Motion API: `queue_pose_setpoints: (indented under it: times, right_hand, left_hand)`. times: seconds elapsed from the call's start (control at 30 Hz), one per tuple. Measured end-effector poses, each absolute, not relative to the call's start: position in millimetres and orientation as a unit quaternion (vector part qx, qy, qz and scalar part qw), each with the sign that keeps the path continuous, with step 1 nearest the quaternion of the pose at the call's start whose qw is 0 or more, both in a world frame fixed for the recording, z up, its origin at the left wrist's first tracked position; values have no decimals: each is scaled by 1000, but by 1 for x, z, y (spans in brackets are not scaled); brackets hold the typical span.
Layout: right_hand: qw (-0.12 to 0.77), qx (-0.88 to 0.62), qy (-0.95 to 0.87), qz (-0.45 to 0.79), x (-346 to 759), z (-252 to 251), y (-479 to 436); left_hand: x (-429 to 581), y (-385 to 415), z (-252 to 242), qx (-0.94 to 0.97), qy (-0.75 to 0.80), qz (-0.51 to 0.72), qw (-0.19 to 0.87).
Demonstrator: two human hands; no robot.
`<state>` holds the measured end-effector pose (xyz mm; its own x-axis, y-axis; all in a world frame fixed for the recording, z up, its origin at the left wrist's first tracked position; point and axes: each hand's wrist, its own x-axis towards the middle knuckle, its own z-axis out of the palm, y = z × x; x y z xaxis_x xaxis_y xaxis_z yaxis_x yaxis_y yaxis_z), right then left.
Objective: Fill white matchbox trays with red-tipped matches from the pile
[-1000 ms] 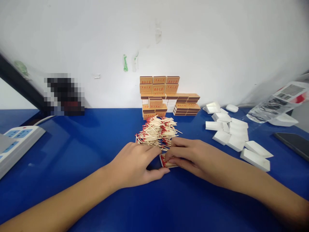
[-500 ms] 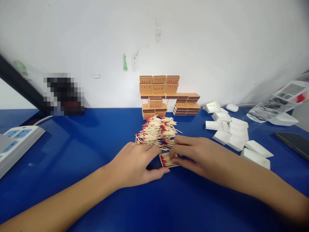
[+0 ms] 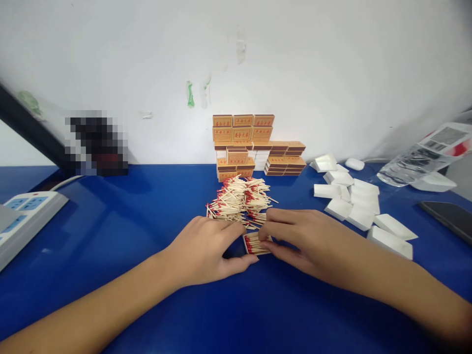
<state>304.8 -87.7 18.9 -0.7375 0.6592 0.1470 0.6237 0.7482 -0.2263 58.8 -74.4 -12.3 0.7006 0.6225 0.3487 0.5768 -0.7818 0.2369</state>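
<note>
A small tray of red-tipped matches [image 3: 253,244] lies on the blue table [image 3: 147,231], right in front of a loose pile of matches [image 3: 239,200]. My left hand [image 3: 206,250] curls around the tray's left end, thumb at its near corner. My right hand [image 3: 295,236] pinches the tray's right end between fingers and thumb. Both hands rest on the table top.
Stacked orange matchboxes [image 3: 250,145] stand against the white wall. Several empty white trays [image 3: 361,206] lie scattered at the right, with a plastic bag [image 3: 424,157] and a dark phone [image 3: 448,216] beyond. A white power strip [image 3: 22,216] sits at the left edge.
My right hand's fingers have pulled back a little to the right, uncovering more of the match tray. The left hand stays where it was.
</note>
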Motion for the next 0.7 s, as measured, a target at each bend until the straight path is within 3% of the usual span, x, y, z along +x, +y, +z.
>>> queue_pose_setpoints:
  times: [0.33, 0.7]
  right_hand:
    - [98, -363, -916, 138, 304, 19, -84]
    - [114, -339, -927, 111, 308, 20, -82]
  left_hand:
    - [58, -75, -11, 921, 327, 207, 54]
    - [58, -76, -10, 925, 323, 188, 64]
